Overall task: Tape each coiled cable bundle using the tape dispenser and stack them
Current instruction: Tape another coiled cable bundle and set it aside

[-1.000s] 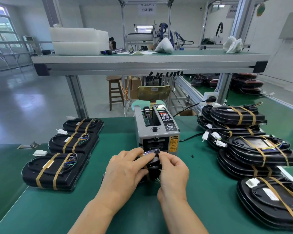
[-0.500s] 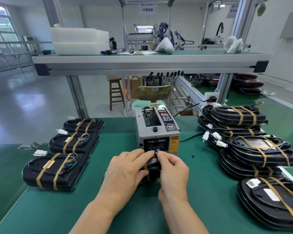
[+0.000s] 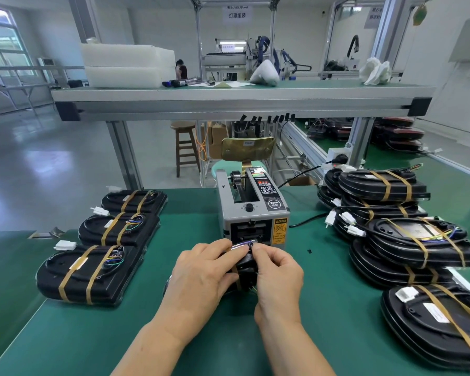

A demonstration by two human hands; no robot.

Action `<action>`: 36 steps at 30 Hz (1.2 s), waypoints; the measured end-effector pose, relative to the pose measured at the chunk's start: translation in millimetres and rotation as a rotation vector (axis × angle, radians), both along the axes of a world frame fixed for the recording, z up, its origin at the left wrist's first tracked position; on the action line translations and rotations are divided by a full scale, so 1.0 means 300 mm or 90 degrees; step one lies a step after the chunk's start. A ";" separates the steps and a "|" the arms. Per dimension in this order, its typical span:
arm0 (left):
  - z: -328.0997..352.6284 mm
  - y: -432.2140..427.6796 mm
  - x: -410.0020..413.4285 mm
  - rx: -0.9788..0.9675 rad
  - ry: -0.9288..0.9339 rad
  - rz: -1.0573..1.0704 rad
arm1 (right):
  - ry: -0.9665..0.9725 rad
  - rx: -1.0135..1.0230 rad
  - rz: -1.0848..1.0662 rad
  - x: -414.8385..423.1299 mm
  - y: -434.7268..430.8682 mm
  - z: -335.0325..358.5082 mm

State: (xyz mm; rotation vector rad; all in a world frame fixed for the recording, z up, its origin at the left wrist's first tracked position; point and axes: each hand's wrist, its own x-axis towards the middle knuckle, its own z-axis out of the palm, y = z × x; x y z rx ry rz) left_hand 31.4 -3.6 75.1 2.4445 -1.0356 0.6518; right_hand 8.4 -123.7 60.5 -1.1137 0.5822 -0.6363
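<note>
A grey tape dispenser [image 3: 251,210] stands at the middle of the green table. Just in front of its outlet, my left hand [image 3: 201,278] and my right hand [image 3: 278,275] hold a black cable bundle [image 3: 246,263] between them. Their fingertips pinch a short strip of clear tape [image 3: 243,244] over the bundle's top. Most of the bundle is hidden by my hands. Three taped bundles lie in a row on the left, the nearest [image 3: 87,275] closest to the table edge.
A large pile of black bundles with tan bands [image 3: 407,234] fills the right side of the table. The dispenser's power cord [image 3: 307,219] runs right across the mat. An overhead shelf [image 3: 242,99] spans the bench. A stool [image 3: 185,147] stands behind.
The tape strip dipped low against the bundle half a second ago and is now lifted again at the fingertips. Both hands stay in the same place.
</note>
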 end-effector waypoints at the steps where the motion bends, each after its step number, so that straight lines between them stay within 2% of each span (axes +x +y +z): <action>1: 0.001 0.000 -0.001 -0.001 0.001 0.001 | -0.001 0.000 0.001 0.001 0.000 -0.001; 17: 0.002 0.000 -0.003 0.007 0.006 -0.001 | 0.008 -0.005 0.020 0.006 -0.010 -0.012; 22: 0.011 -0.004 -0.004 0.023 0.008 0.007 | 0.022 -0.064 0.028 0.001 -0.024 -0.014; 28: 0.014 -0.005 -0.004 0.030 0.017 -0.005 | 0.030 -0.227 -0.009 -0.018 -0.057 -0.026; 31: 0.015 -0.003 0.002 0.034 0.019 -0.004 | 0.019 -0.177 -0.031 -0.016 -0.074 -0.019; 36: 0.014 0.002 -0.003 0.032 0.022 -0.009 | 0.115 -0.289 0.076 0.021 -0.080 0.004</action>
